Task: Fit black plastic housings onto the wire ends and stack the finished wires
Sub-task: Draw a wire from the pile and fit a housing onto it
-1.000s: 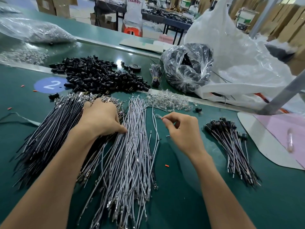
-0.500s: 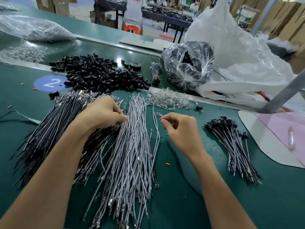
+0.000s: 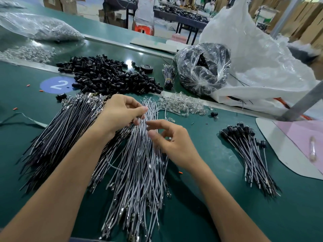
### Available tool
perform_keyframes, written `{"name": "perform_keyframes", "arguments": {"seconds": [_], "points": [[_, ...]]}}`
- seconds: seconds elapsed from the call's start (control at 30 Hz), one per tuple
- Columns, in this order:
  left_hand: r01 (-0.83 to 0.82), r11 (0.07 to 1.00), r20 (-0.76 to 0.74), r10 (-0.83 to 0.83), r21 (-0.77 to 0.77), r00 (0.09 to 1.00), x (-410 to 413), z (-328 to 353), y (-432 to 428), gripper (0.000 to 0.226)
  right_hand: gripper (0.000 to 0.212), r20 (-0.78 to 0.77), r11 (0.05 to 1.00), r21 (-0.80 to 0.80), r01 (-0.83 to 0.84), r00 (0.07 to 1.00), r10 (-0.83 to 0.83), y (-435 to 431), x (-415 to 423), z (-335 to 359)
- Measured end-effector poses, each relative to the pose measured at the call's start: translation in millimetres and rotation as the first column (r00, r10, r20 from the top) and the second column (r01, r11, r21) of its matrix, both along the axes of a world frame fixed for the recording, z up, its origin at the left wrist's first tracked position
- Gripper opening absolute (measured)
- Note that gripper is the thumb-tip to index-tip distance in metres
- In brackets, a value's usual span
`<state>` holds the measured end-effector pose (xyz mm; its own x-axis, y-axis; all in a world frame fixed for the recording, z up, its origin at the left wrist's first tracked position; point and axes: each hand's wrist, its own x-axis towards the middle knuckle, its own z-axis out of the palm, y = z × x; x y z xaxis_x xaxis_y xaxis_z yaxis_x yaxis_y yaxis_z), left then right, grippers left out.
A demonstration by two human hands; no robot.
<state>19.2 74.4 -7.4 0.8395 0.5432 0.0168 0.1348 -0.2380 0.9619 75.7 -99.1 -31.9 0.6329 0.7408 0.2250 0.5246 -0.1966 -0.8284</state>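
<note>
Left hand [image 3: 118, 114]: fingers [image 3: 139, 109] curled, thumb against fingertips, pinching a few strands at the far end of the grey wires [image 3: 139, 172]. The grey wires lie fanned on the green table [image 3: 218, 206], running from under both hands toward the near edge.

Right hand [image 3: 173, 138]: just right of the left fingers and over the same pile. Its fingers [image 3: 153, 122] are half curled with thumb and forefinger a little apart; whether they hold a strand – cannot tell.

Dark wires [image 3: 57, 137]: a second fanned pile left of the left fingers, partly under that wrist.

Black housings [image 3: 108, 77]: a loose heap beyond the left fingers, well apart from them.

Finished wires [image 3: 248, 154]: stacked far right of the right fingers, capped ends pointing away from the person.

Clear bulbs [image 3: 181, 103]: a small heap just beyond the right fingers – behind it a tied bundle [image 3: 168, 75] and a plastic bag [image 3: 204, 67] of dark parts.
</note>
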Motion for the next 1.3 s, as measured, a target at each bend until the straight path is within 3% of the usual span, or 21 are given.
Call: {"name": "perform_keyframes", "arguments": {"seconds": [0.07,0.13,0.23,0.43,0.6,0.87,1.0,1.13,1.23,1.3], "points": [[-0.035,0.994,-0.037,0.039,0.102,0.999,1,-3,1,0.011,0.029,0.118,0.99,-0.119,-0.076,0.989,0.09,3,-6,-3],[-0.071,0.944,-0.101,0.109,0.322,0.989,2,-7,4,0.011,0.023,0.199,0.973,-0.202,-0.108,0.969,0.149,4,-10,-5],[-0.076,0.864,-0.115,0.152,0.498,0.982,2,-10,6,0.012,0.011,0.299,0.974,-0.213,-0.079,0.944,0.142,2,-10,-5],[-0.14,0.899,0.034,0.138,0.415,0.99,12,-11,10,0.019,0.007,0.345,0.984,-0.169,-0.048,0.933,0.105,-1,-11,-1],[-0.082,0.873,-0.052,0.122,0.48,0.991,20,-15,10,0.012,0.041,0.458,0.945,-0.265,-0.192,0.838,0.298,1,-16,-1],[0.023,0.788,-0.118,0.063,0.615,0.991,-6,12,5,0.011,0.034,0.409,0.968,-0.201,-0.152,0.885,0.224,-6,-7,-5],[0.275,0.722,-0.309,-0.088,0.635,0.947,-65,24,11,0.032,0.034,0.405,0.968,-0.204,-0.149,0.887,0.222,-4,-9,-5],[0.526,0.597,-0.543,-0.173,0.606,0.822,-103,6,0,0.024,0.032,0.389,0.97,-0.199,-0.136,0.898,0.206,-4,-10,-4],[0.406,0.646,-0.421,-0.141,0.647,0.896,-107,-5,-7,0.023,0.032,0.378,0.971,-0.2,-0.134,0.903,0.202,-4,-10,-4],[0.346,0.632,-0.353,-0.121,0.693,0.928,-108,-6,-9,0.022,0.033,0.362,0.972,-0.197,-0.131,0.912,0.196,-4,-11,-5]]}}
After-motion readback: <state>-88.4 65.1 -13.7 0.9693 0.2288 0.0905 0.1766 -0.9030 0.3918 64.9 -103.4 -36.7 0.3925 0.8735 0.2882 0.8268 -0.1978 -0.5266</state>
